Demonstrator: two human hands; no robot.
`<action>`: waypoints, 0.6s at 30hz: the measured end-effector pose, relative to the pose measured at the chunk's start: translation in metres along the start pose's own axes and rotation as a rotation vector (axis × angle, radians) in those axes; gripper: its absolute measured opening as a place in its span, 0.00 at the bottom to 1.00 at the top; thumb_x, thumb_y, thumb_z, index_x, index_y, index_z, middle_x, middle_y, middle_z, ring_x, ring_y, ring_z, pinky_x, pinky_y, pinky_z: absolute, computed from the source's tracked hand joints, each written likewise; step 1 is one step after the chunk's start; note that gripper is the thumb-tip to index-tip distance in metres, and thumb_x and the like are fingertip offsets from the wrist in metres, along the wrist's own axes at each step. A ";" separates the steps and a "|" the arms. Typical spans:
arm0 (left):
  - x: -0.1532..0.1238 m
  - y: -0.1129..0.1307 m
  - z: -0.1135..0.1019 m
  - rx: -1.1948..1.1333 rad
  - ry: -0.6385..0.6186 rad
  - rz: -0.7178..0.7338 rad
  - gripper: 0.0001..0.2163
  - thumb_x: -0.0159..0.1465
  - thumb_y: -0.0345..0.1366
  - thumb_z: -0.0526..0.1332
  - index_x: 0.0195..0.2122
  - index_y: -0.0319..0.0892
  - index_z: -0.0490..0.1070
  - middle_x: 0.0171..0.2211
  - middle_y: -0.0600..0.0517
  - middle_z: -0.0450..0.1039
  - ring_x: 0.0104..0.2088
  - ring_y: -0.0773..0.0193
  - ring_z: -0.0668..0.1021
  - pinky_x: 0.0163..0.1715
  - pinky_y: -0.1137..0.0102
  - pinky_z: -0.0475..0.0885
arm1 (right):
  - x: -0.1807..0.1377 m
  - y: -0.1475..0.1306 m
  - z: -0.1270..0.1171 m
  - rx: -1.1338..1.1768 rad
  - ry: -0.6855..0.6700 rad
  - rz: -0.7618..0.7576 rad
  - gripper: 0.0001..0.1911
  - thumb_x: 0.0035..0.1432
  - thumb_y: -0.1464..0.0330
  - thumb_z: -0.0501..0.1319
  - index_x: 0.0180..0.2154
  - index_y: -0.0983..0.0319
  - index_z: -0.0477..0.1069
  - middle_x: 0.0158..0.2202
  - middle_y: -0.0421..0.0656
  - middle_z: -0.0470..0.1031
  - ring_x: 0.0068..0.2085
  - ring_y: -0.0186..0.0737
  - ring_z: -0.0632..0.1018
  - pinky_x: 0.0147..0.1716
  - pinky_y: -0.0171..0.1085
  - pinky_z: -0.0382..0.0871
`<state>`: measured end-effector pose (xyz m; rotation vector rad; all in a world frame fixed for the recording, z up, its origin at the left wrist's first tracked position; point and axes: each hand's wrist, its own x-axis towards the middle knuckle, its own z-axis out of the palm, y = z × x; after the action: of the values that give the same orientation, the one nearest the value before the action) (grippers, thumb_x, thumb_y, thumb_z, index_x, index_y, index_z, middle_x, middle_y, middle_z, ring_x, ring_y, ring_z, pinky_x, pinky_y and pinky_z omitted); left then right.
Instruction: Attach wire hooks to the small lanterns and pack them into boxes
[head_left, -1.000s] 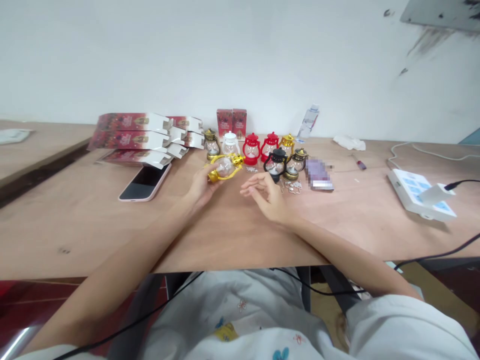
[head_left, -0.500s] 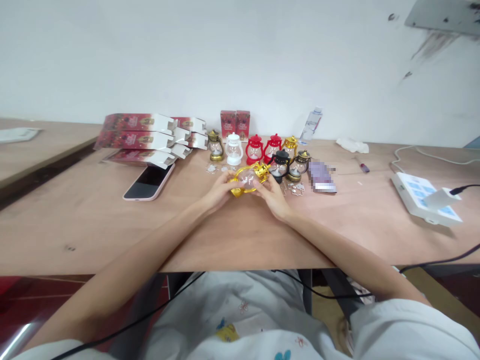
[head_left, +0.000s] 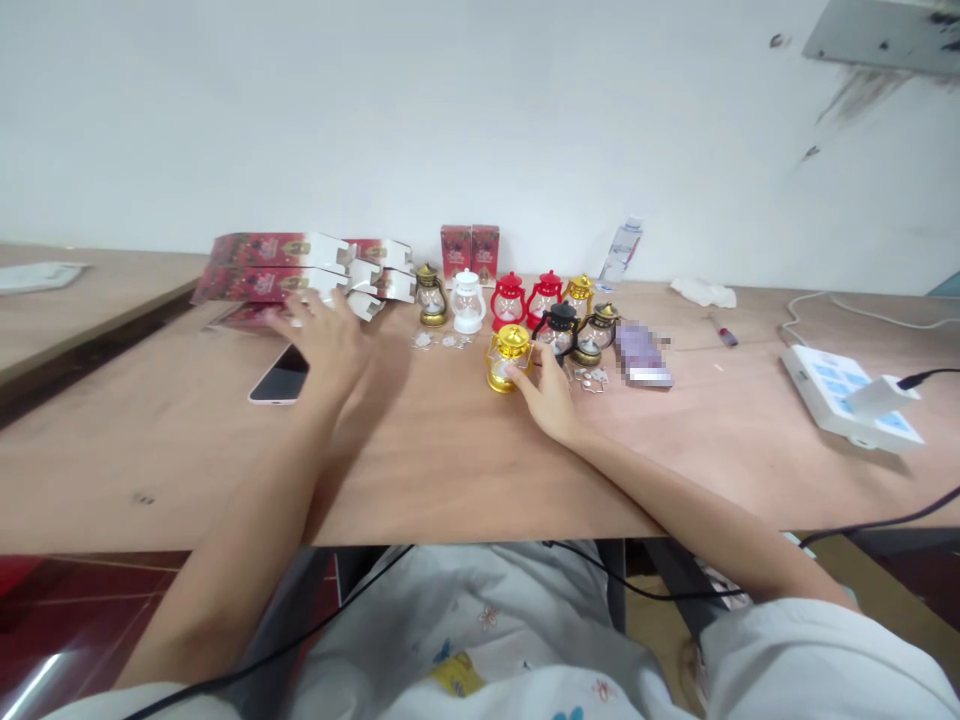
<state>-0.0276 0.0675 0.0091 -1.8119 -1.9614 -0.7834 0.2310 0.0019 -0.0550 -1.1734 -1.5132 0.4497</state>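
Note:
A small gold toy lantern [head_left: 509, 357] stands upright on the wooden table [head_left: 465, 450], in front of a row of several more lanterns [head_left: 525, 300] in brass, white, red, gold and black. My right hand [head_left: 546, 393] rests just right of the gold lantern with its fingers closed on its side. My left hand [head_left: 326, 335] is stretched out to the left, fingers spread and blurred by motion, over a phone [head_left: 279, 380] and touching the lowest of the stacked flat red and white cartons [head_left: 300, 270].
Two upright red boxes [head_left: 469, 250] stand behind the lanterns. Small metal parts [head_left: 589, 376] lie right of the lanterns, then a purple packet [head_left: 637, 355], a screwdriver [head_left: 722, 327], a white power strip [head_left: 847, 400] with cables, and a crumpled cloth [head_left: 703, 291].
The gold lantern, held on its side in both hands, now stands upright on the table under my right hand. My left hand let go and swung left to the cartons.

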 end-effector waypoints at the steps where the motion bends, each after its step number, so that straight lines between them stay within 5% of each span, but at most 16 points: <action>1: 0.003 -0.009 -0.001 0.019 -0.028 -0.079 0.24 0.58 0.34 0.56 0.53 0.25 0.59 0.57 0.24 0.57 0.57 0.32 0.60 0.50 0.36 0.52 | -0.001 0.001 0.000 -0.032 0.012 -0.020 0.20 0.58 0.60 0.59 0.50 0.60 0.61 0.51 0.50 0.71 0.52 0.46 0.73 0.54 0.51 0.66; 6: 0.013 -0.034 -0.007 0.041 -0.125 -0.275 0.23 0.60 0.32 0.51 0.54 0.24 0.59 0.56 0.24 0.60 0.56 0.34 0.63 0.50 0.39 0.55 | -0.006 -0.004 0.000 -0.179 0.121 -0.199 0.22 0.60 0.62 0.57 0.55 0.60 0.57 0.55 0.53 0.65 0.57 0.47 0.67 0.56 0.52 0.65; 12: 0.019 -0.029 -0.026 0.044 0.032 -0.238 0.21 0.65 0.35 0.42 0.50 0.28 0.67 0.52 0.30 0.67 0.55 0.37 0.65 0.50 0.40 0.56 | -0.013 -0.021 -0.005 -0.343 0.288 -0.515 0.23 0.60 0.69 0.56 0.56 0.58 0.55 0.53 0.52 0.62 0.57 0.48 0.66 0.56 0.55 0.63; 18: 0.022 -0.037 -0.019 0.109 -0.258 -0.063 0.22 0.57 0.28 0.49 0.53 0.35 0.65 0.54 0.34 0.65 0.55 0.41 0.66 0.52 0.44 0.58 | -0.022 -0.026 -0.002 -0.368 0.188 -0.629 0.26 0.58 0.72 0.56 0.57 0.57 0.53 0.53 0.52 0.62 0.56 0.50 0.67 0.52 0.54 0.66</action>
<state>-0.0690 0.0728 0.0315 -1.8719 -2.1839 -0.4688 0.2194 -0.0286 -0.0452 -0.9078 -1.7364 -0.3653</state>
